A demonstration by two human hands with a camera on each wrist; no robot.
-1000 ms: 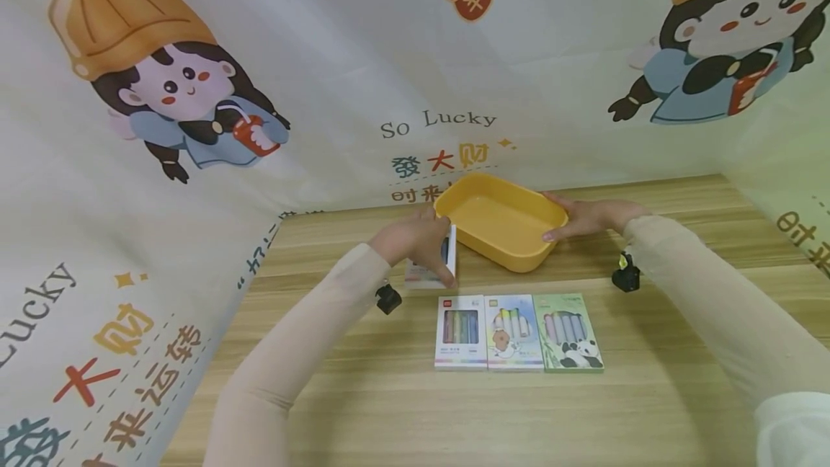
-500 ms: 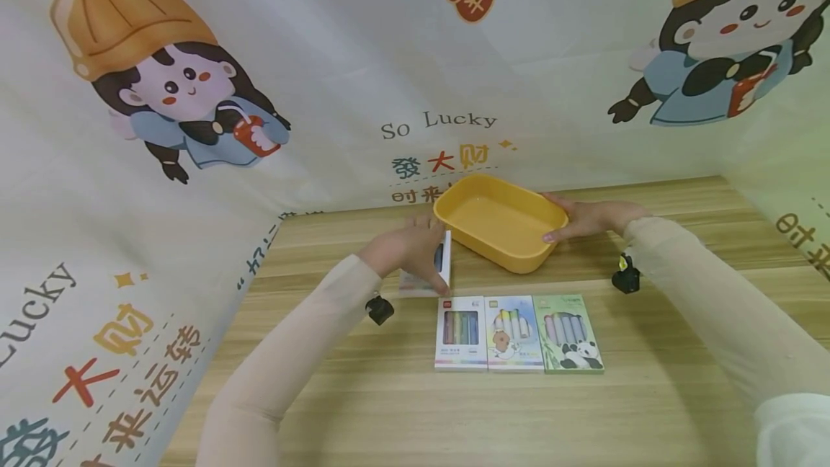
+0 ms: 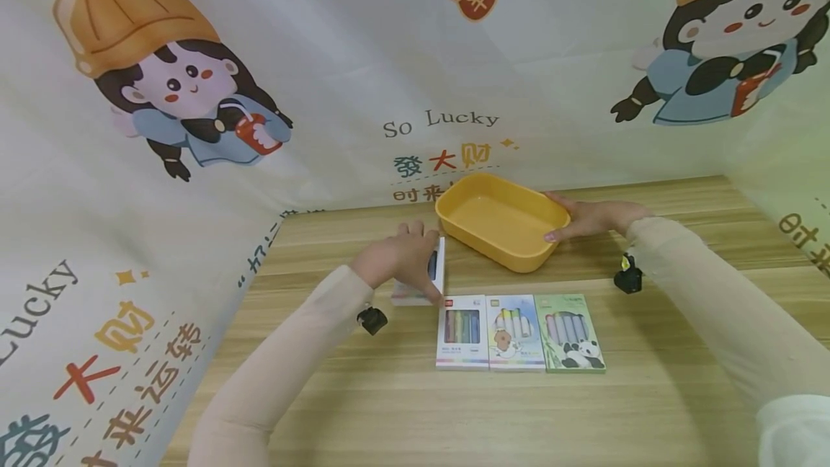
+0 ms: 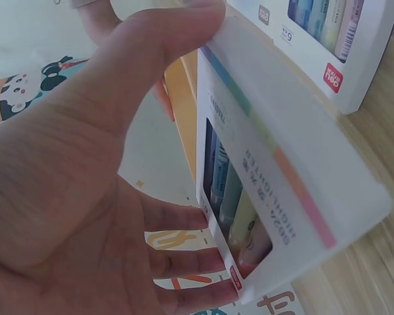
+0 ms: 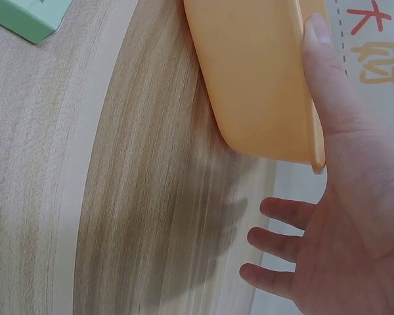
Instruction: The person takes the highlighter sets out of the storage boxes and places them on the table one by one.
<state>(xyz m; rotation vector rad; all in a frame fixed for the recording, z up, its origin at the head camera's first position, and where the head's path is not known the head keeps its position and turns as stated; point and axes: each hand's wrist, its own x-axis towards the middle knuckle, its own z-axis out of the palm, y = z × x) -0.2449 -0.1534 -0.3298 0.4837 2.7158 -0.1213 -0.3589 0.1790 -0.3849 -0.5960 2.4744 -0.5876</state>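
Observation:
My left hand [image 3: 403, 256] holds a white box of highlighters [image 4: 282, 190], tilted on edge, thumb on one end and fingertips at the other. In the head view the hand covers much of this box, just left of the yellow plastic basin [image 3: 496, 222]. Over on the right, my right hand [image 3: 586, 218] grips the basin's right end, its thumb [image 5: 325, 59] on the rim. Its other visible fingers stretch out free of the basin in the right wrist view. Nothing lies inside the basin.
Three pen boxes lie side by side in front of the basin: a white box [image 3: 462, 359], a pale blue box [image 3: 516, 360] and a green panda box [image 3: 570, 308]. The wood-grain table [image 3: 519, 416] meets a printed cloth wall [image 3: 337, 92] at the back.
My left hand has moved left and towards me with the highlighter box, away from the basin. My right hand and the basin have stayed in place.

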